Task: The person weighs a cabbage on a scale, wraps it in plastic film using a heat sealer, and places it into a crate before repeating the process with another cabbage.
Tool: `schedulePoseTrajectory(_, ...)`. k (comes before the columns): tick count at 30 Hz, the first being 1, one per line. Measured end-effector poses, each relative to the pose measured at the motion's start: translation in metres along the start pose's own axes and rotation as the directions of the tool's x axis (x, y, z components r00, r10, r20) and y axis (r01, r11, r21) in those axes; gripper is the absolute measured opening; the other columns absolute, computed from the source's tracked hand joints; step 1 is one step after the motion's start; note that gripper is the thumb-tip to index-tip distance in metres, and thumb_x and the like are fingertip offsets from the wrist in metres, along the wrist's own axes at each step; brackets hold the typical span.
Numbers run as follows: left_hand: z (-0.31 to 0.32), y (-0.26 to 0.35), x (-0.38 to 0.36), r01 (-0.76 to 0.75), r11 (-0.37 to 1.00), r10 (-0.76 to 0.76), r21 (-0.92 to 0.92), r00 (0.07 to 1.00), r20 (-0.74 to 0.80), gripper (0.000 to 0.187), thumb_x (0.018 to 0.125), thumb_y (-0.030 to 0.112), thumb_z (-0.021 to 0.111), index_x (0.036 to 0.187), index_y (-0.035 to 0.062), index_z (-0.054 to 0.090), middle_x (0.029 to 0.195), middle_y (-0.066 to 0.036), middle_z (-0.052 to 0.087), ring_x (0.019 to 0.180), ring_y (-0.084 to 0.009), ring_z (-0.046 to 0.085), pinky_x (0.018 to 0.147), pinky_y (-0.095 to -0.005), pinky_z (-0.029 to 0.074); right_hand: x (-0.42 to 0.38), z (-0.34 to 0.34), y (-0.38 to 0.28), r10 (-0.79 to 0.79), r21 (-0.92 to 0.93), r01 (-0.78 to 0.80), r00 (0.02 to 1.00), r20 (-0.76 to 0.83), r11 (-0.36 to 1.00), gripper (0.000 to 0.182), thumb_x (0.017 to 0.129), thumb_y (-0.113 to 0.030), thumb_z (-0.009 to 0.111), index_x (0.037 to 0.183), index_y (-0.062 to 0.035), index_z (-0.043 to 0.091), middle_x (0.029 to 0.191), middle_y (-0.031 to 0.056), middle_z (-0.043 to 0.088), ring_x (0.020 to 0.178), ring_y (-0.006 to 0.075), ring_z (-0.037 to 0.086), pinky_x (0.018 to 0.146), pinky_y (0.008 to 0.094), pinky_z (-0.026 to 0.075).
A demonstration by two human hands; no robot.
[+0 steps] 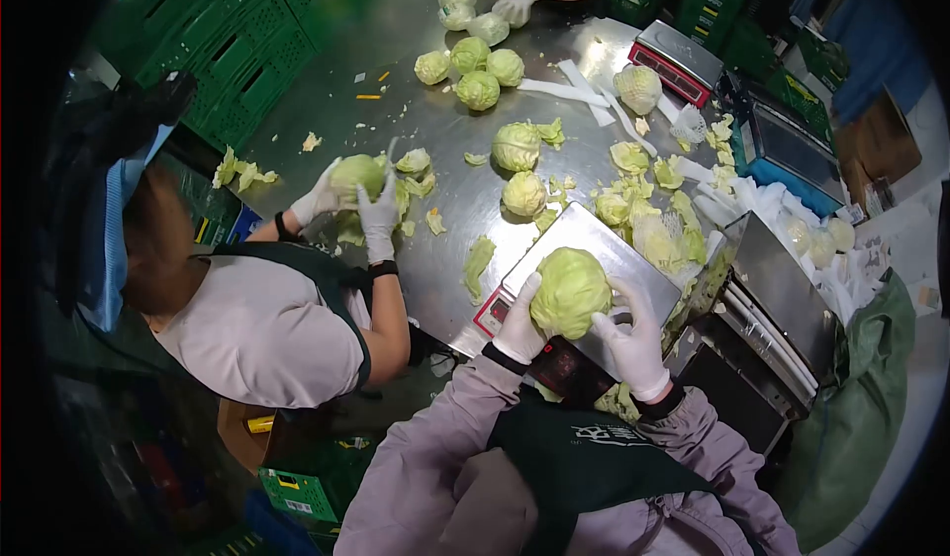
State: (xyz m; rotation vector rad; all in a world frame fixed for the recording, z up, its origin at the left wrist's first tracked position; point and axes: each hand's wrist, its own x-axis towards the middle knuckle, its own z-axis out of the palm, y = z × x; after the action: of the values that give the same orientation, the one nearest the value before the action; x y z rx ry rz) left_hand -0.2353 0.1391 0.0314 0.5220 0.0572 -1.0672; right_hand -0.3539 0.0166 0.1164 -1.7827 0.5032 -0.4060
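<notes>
A round green cabbage (571, 293) is held between my two white-gloved hands, above the metal plate of a scale (604, 241). My left hand (521, 326) presses against the cabbage's left side. On the lower right side, my right hand (635, 340) touches it with its fingertips, the fingers bent. The scale has a red edge and a dark display below the cabbage. Two more cabbages (523, 195) sit just beyond the scale, and loose leaves (479, 265) lie to its left.
A co-worker at the left holds a cabbage (357, 176). Another person's gloved hand (515, 6) is at the far side among wrapped cabbages. A second scale (675, 59), a leaf pile (653, 230), green crates (237, 61) and a metal machine (777, 289) surround the table.
</notes>
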Motion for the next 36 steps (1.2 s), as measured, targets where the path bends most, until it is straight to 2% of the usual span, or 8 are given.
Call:
schedulePoseTrajectory(8, -0.002, 0.004, -0.013, 0.033, 0.996, -0.043, -0.083, 0.992, -0.117, 0.057, 0.095, 0.041, 0.055, 0.138, 0.0048, 0.043, 0.134, -0.008, 0.054, 0.119, -0.0203, 0.054, 0.104, -0.0386, 0.042, -0.004, -0.015, -0.023, 0.064, 0.042, -0.082, 0.943, 0.326, 0.996, 0.013, 0.085, -0.005, 0.067, 0.098, -0.0013, 0.065, 0.087, 0.0059, 0.067, 0.078, 0.0111, 0.062, 0.070, 0.0262, 0.047)
schedulePoseTrajectory(14, 0.007, 0.009, -0.003, 0.023, 0.955, -0.020, -0.296, 1.000, 0.014, 0.066, 0.094, 0.052, 0.049, 0.141, 0.0083, 0.039, 0.139, -0.014, 0.048, 0.124, -0.0293, 0.052, 0.104, -0.0456, 0.044, -0.040, -0.011, -0.009, -0.122, 0.080, 0.103, 0.512, 0.850, 0.991, 0.014, 0.087, -0.011, 0.067, 0.098, -0.0026, 0.067, 0.086, 0.0063, 0.061, 0.083, 0.0183, 0.060, 0.075, 0.0302, 0.048)
schedulePoseTrajectory(16, -0.001, 0.012, -0.001, -0.013, 0.961, 0.007, -0.278, 1.000, -0.023, 0.064, 0.093, 0.051, 0.051, 0.141, 0.0097, 0.040, 0.138, -0.014, 0.048, 0.124, -0.0284, 0.051, 0.103, -0.0448, 0.045, -0.029, -0.024, -0.026, -0.149, 0.068, 0.149, 0.648, 0.747, 0.987, 0.013, 0.083, -0.005, 0.068, 0.096, -0.0037, 0.068, 0.093, 0.0076, 0.065, 0.085, 0.0203, 0.061, 0.076, 0.0313, 0.048)
schedulePoseTrajectory(20, -0.012, 0.005, 0.005, -0.137, 0.990, 0.130, -0.035, 0.982, -0.139, 0.062, 0.092, 0.045, 0.058, 0.140, 0.0108, 0.040, 0.135, -0.012, 0.050, 0.125, -0.0262, 0.050, 0.099, -0.0428, 0.047, 0.010, -0.067, 0.005, 0.090, 0.127, -0.067, 0.978, -0.186, 0.990, 0.063, 0.089, -0.015, 0.062, 0.143, 0.0020, 0.035, 0.141, 0.0155, 0.044, 0.118, 0.0186, 0.052, 0.095, 0.0313, 0.044)
schedulePoseTrajectory(24, 0.021, -0.005, 0.005, -0.384, 0.918, 0.393, 0.101, 0.914, -0.098, 0.061, 0.089, 0.031, 0.066, 0.136, 0.0059, 0.037, 0.128, -0.010, 0.049, 0.117, -0.0228, 0.052, 0.098, -0.0392, 0.046, 0.002, -0.048, 0.044, 0.278, -0.105, -0.266, 0.953, 0.124, 0.958, 0.069, 0.093, -0.029, 0.061, 0.147, -0.0014, 0.028, 0.136, 0.0172, 0.048, 0.124, 0.0261, 0.050, 0.102, 0.0350, 0.041)
schedulePoseTrajectory(26, 0.032, -0.013, 0.005, -0.420, 0.894, 0.436, 0.156, 0.895, -0.092, 0.062, 0.088, 0.026, 0.068, 0.135, 0.0057, 0.033, 0.127, -0.012, 0.046, 0.116, -0.0218, 0.050, 0.098, -0.0377, 0.045, -0.001, -0.023, 0.024, 0.490, 0.448, -0.648, 0.760, 0.427, 0.616, 0.063, 0.095, -0.029, 0.059, 0.145, -0.0017, 0.030, 0.132, 0.0150, 0.052, 0.119, 0.0246, 0.054, 0.098, 0.0361, 0.045)
schedulePoseTrajectory(33, 0.045, -0.011, -0.007, -0.562, 0.533, 0.602, 0.633, 0.777, 0.184, 0.093, 0.082, 0.027, 0.075, 0.149, 0.0053, 0.014, 0.140, -0.017, 0.033, 0.128, -0.0269, 0.040, 0.109, -0.0404, 0.032, 0.001, 0.001, 0.013, 0.263, 0.635, -0.426, 0.903, 0.339, 0.645, 0.056, 0.094, -0.021, 0.060, 0.139, 0.0001, 0.035, 0.128, 0.0117, 0.054, 0.114, 0.0239, 0.057, 0.093, 0.0366, 0.049)
schedulePoseTrajectory(36, 0.060, 0.018, -0.021, -0.469, 0.700, 0.400, 0.538, 0.882, 0.249, 0.091, 0.082, 0.032, 0.075, 0.148, 0.0056, 0.018, 0.139, -0.016, 0.034, 0.126, -0.0263, 0.041, 0.107, -0.0394, 0.034, -0.007, -0.027, 0.025, 0.176, 0.615, -0.301, 0.950, 0.256, 0.729, 0.058, 0.084, -0.011, 0.070, 0.134, 0.0021, 0.044, 0.130, 0.0099, 0.054, 0.116, 0.0194, 0.055, 0.101, 0.0345, 0.042)
